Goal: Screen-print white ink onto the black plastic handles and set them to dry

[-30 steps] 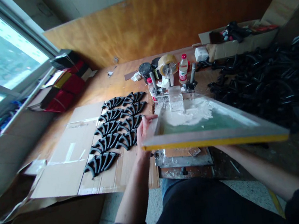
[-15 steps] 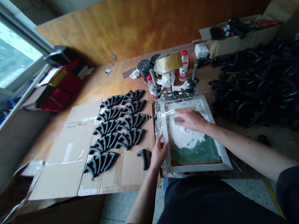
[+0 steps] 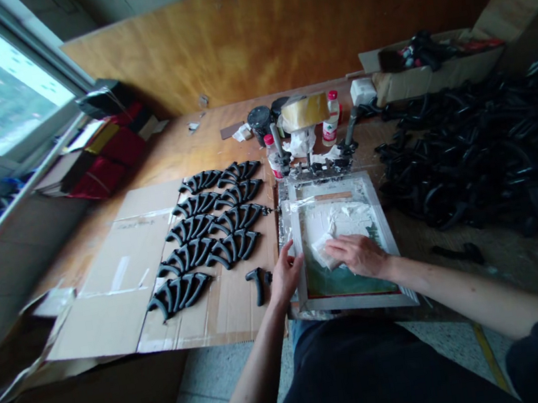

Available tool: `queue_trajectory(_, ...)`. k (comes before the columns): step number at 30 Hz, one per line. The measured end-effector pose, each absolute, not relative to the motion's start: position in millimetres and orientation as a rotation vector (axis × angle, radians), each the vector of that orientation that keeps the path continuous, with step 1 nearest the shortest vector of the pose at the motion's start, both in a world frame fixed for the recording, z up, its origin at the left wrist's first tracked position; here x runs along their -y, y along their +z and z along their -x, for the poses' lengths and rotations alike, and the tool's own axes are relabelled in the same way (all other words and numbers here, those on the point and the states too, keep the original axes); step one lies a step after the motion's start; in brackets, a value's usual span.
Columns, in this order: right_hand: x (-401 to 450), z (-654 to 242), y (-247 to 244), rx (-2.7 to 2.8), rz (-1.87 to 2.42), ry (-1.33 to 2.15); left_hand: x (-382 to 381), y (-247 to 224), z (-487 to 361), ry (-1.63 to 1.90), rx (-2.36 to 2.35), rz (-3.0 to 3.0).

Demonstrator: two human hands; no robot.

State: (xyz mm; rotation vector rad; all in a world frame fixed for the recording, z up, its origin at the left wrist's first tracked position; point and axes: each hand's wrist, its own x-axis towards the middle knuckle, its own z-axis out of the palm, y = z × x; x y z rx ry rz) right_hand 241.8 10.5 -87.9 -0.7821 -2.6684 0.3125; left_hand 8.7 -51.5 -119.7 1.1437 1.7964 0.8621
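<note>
A screen-printing frame lies flat before me, its green mesh partly coated with white paint. Pinched in my right hand is a flat, pale scraper smeared white; it rests on the mesh, and the fingers cover part of it. My left hand is at the frame's left side, with thumb and fingers apart and nothing visible in them. Close to it on the cardboard is a single black curved handle. A brown strip crosses the upper end of the screen.
Rows of black handles cover part of the cardboard sheet at left. A clamp stands behind the frame, near red-capped bottles and a black tub. Black parts are heaped at right, before a carton.
My right hand has drawn the scraper down the screen towards me, and the white paint has shifted under it. My left hand stays at the frame's left side.
</note>
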Motion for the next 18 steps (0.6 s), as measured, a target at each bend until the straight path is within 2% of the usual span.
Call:
queue_trajectory(3, -8.1, -244.5, -88.5, 2.675, 0.768, 0.425, 51.8, -118.6, -8.9, 0.857, -1.787, -1.146)
queue_trajectory(8, -59.6, -222.5, -56.0, 2.466, 1.055, 0.428, 50.8, -103.7, -4.9, 0.876, -1.699, -1.113)
queue_trajectory(13, -129.9, -261.3, -28.4, 2.087, 1.244, 0.432, 45.2, -50.5, -3.0, 1.041, -1.536, -1.015)
queue_trajectory(16, -141.4, -314.7, -40.3, 1.788, 1.405, 0.409, 27.5, -13.7, -8.7, 1.246, -1.479, -1.005)
queue_trajectory(18, -127.8, -331.8, -62.2, 1.775, 1.457, 0.418, 8.7, 6.1, -14.6, 1.403, -1.388, -1.031)
